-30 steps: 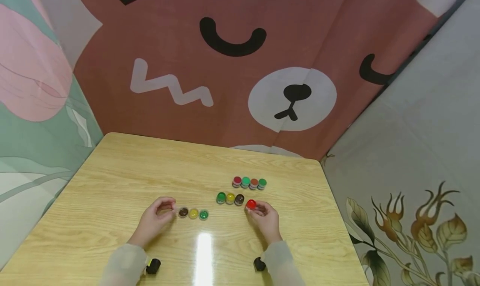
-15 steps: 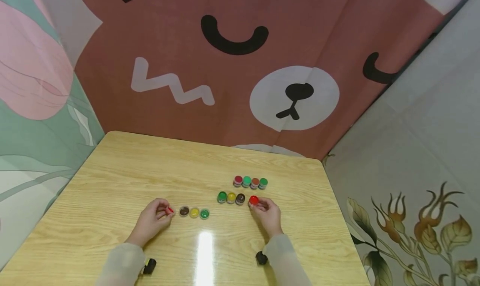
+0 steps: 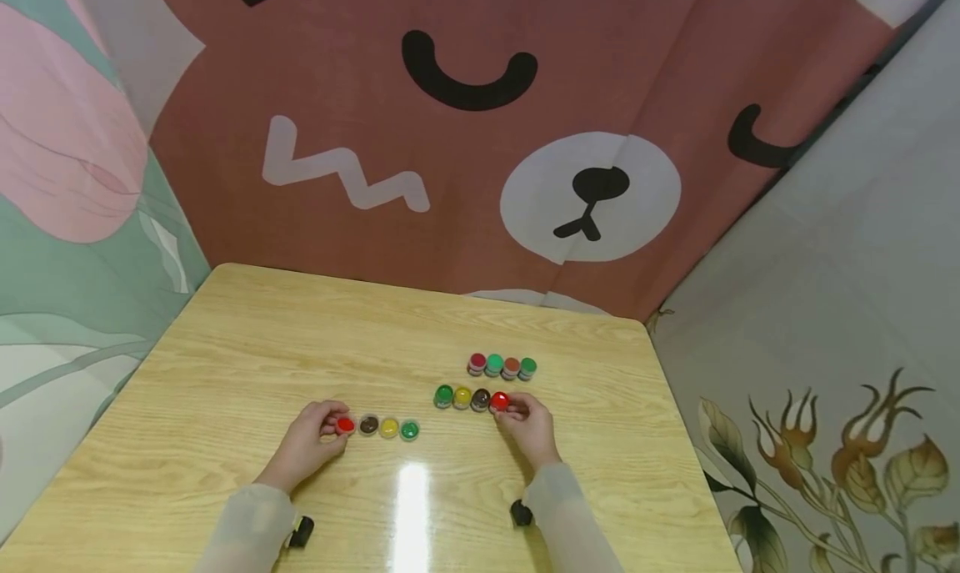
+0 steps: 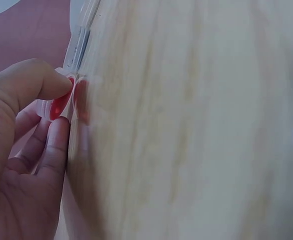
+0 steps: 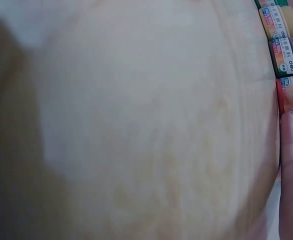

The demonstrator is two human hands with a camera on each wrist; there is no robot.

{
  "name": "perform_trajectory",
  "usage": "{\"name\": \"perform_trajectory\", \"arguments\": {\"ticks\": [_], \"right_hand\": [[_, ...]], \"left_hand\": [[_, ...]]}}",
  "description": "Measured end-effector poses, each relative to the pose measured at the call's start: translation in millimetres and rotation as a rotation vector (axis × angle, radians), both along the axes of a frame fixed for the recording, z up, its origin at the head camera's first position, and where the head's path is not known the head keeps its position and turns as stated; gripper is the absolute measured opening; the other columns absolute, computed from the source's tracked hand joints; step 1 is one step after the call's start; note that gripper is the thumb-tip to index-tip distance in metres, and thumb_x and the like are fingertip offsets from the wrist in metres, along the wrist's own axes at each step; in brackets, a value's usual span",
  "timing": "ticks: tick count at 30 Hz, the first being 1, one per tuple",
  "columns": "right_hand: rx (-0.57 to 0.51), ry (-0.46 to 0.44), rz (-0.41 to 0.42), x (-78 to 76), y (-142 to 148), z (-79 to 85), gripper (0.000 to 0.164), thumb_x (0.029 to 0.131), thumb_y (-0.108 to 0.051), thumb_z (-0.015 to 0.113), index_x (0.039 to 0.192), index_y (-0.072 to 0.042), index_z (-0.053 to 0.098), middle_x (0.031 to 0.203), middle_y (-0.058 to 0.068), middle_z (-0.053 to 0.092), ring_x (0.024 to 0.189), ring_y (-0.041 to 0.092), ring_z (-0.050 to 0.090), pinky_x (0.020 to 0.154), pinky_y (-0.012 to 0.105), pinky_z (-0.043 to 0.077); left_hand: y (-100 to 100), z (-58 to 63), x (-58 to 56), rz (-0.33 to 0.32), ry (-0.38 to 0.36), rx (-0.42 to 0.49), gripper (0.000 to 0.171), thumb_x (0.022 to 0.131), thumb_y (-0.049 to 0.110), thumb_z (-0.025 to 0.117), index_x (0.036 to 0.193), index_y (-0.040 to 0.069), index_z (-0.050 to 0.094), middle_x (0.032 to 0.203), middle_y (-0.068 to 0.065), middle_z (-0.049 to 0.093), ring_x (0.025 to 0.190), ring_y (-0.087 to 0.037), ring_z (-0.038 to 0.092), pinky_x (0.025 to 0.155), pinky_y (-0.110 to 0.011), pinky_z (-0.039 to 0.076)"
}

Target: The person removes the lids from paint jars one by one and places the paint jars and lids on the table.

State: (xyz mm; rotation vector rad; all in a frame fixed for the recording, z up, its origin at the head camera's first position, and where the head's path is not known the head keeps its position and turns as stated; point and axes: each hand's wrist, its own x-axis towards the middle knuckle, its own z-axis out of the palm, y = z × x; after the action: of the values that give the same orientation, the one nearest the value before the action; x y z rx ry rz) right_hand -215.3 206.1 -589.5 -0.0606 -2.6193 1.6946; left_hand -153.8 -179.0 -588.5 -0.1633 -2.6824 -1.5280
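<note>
My left hand pinches a clear lid with red paint between thumb and fingers, at the left end of a row. Beside it lie a brown lid, a yellow lid and a green lid. In the left wrist view the red lid stands close over the tabletop. My right hand holds a small red paint jar against the right end of another row. That row has a brown jar, a yellow jar and a green jar, labels visible in the right wrist view.
Behind the open jars, a row of capped jars has a dark red one, a teal one, an orange-brown one and a green one. The wooden table meets a patterned curtain at the back.
My left hand has turned the red lid face up and brought it down beside the brown lid. My right hand has shifted the red jar left, up to the brown jar.
</note>
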Motion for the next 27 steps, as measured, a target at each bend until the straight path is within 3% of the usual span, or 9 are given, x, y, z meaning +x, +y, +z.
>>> {"name": "perform_trajectory", "arguments": {"ticks": [16, 21, 27], "right_hand": [[-0.014, -0.048, 0.086, -3.6, -8.1, 6.1, 0.035, 0.083, 0.002, 0.081, 0.115, 0.004, 0.068, 0.098, 0.013, 0.069, 0.085, 0.018, 0.067, 0.073, 0.021, 0.060], [-0.015, -0.030, 0.124, -2.8, -21.9, 6.3, 0.035, 0.082, 0.004, 0.080, 0.115, 0.006, 0.067, 0.097, 0.014, 0.068, 0.084, 0.018, 0.068, 0.073, 0.022, 0.061], [-0.008, 0.007, 0.111, -3.4, -36.2, 6.7, 0.035, 0.082, 0.004, 0.081, 0.114, 0.007, 0.068, 0.096, 0.014, 0.069, 0.084, 0.019, 0.067, 0.073, 0.021, 0.060]], "left_hand": [[0.1, -2.3, 2.1, 0.009, 0.000, 0.022, 0.040, 0.081, -0.010, 0.077, 0.118, -0.008, 0.061, 0.107, -0.015, 0.057, 0.094, -0.023, 0.061, 0.081, -0.021, 0.058], [0.3, -1.5, 3.0, 0.006, 0.005, 0.013, 0.040, 0.081, -0.010, 0.076, 0.119, -0.007, 0.061, 0.110, -0.015, 0.057, 0.097, -0.025, 0.062, 0.083, -0.024, 0.059], [1.6, -2.6, 2.9, 0.008, 0.029, -0.038, 0.038, 0.082, -0.010, 0.076, 0.118, -0.005, 0.062, 0.108, -0.013, 0.059, 0.098, -0.026, 0.062, 0.085, -0.029, 0.059]]}}
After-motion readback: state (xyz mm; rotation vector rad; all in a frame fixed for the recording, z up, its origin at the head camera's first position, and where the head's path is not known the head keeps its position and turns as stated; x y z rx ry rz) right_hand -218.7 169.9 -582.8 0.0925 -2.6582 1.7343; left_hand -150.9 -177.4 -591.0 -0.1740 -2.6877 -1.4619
